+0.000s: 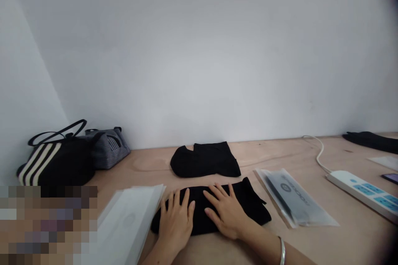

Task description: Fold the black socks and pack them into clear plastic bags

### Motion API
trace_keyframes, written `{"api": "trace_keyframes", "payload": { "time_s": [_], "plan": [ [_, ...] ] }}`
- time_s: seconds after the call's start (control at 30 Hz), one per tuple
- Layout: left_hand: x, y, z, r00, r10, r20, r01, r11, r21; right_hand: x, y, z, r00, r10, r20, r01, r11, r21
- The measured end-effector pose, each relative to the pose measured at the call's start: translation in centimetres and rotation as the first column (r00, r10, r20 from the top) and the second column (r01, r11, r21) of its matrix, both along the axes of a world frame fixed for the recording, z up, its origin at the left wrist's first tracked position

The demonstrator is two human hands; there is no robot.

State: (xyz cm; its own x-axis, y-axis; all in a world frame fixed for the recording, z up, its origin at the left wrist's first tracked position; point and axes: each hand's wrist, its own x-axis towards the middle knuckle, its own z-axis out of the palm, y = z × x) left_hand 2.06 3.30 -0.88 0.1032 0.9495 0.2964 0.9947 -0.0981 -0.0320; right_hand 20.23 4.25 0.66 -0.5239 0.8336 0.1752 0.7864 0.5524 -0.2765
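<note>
A black sock [200, 211] lies flattened on the wooden table, with its toe to the left and its cuff at the right. My left hand [176, 220] rests on the toe half, fingers stretched out and spread. Flat on the middle of the same sock is my right hand [226, 214], also with fingers apart; a silver bangle circles that wrist. Just behind, another black sock [207, 161] lies folded. To the right is a frosted plastic pouch [298, 198] with dark printing and something dark inside. Several frosted pouches [130, 215] lie stacked beside my left hand.
A black bag [71, 163] with cream stripes and a grey striped bag [110, 149] stand at the far left. A white power strip [363, 190] with its cable, a phone [391, 178] and a dark cloth item [373, 140] are at the right. The wall [217, 70] bounds the table's back.
</note>
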Motion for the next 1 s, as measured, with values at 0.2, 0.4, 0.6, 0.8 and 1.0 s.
{"api": "trace_keyframes", "payload": {
  "time_s": [0.2, 0.4, 0.6, 0.8, 1.0],
  "plan": [
    [-0.6, 0.2, -0.8, 1.000, -0.003, -0.011, 0.003, 0.999, -0.032, -2.0, 0.0, -1.1, 0.996, 0.085, 0.002, -0.084, 0.986, -0.144],
    [-0.4, -0.7, 0.2, 0.999, 0.031, -0.025, -0.032, 0.998, -0.045, 1.2, 0.1, -0.8, 0.998, 0.048, 0.038, -0.040, 0.978, -0.205],
    [-0.5, -0.9, 2.5, 0.993, 0.090, 0.082, -0.068, 0.969, -0.236, 3.0, 0.1, 0.0, 0.998, 0.054, 0.042, -0.042, 0.968, -0.247],
    [-1.5, -0.4, 4.3, 0.905, 0.028, 0.424, 0.008, 0.997, -0.083, 0.2, 0.2, -0.6, 0.997, 0.070, 0.019, -0.064, 0.976, -0.206],
    [-0.7, 0.2, 2.3, 0.626, -0.214, 0.750, -0.001, 0.961, 0.275, -4.2, 0.3, -1.1, 0.997, 0.068, -0.041, -0.075, 0.981, -0.179]
  ]
}}
